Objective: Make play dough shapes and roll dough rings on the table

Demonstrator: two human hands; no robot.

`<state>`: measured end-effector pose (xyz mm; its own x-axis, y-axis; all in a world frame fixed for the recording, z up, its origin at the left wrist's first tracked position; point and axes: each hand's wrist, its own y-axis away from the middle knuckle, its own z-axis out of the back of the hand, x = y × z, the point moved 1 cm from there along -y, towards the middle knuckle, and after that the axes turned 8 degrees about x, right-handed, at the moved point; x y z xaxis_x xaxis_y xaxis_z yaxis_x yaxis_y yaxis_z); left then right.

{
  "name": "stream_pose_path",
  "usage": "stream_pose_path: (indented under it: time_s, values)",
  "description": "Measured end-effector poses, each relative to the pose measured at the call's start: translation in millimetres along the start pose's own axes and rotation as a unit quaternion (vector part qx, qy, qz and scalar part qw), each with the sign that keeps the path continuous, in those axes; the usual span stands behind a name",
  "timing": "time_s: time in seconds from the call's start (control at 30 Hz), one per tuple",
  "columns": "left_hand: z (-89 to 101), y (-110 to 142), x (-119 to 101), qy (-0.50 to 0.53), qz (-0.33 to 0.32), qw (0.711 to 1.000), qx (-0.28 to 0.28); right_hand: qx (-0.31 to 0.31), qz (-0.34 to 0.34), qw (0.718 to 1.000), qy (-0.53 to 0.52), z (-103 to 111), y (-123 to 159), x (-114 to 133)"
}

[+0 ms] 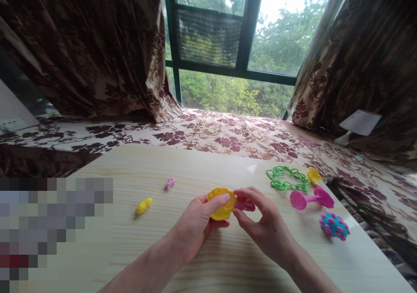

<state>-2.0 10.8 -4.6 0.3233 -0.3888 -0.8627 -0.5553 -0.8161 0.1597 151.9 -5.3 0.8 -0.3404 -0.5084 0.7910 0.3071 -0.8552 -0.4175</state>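
Note:
My left hand (198,219) grips a flat yellow clay disc (220,210), the thumb lying across its face and the fingers behind. On the disc's right edge, a short pink clay stick (246,206) points to the right. My right hand (265,219) is closed around this joint, thumb below and fingertips above, touching the disc's edge. Both hands are just over the table, and the fingertips partly hide where pink meets yellow. Left of them on the table lie a yellow clay lump (143,206) and a small pink clay bit (170,183).
Toward the right edge of the wooden table (130,167) are a green chain of rings (276,184), a pink dumbbell shape (312,199), a blue ball with pink knobs (334,226) and a yellow round piece (313,176). A white lamp (360,122) stands beyond.

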Motion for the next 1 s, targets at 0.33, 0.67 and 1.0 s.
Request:
stream_pose_path:
  time_s: [0.33, 0.67, 1.0]
  values:
    - [-1.8, 1.4, -0.1, 0.018, 0.001, 1.0, -0.008, 0.001, 0.018, 1.0, 0.001, -1.1, -1.0, -1.5]
    - [-3.2, 0.2, 1.1, 0.018, -0.001, 1.0, -0.007, 0.016, 0.016, 1.0, 0.02, 2.8, -0.5, 2.2]
    - [-5.5, 0.5, 1.7, 0.006, -0.022, 0.999, -0.028, 0.023, 0.019, 0.999, 0.035, 0.1, 1.4, 0.9]
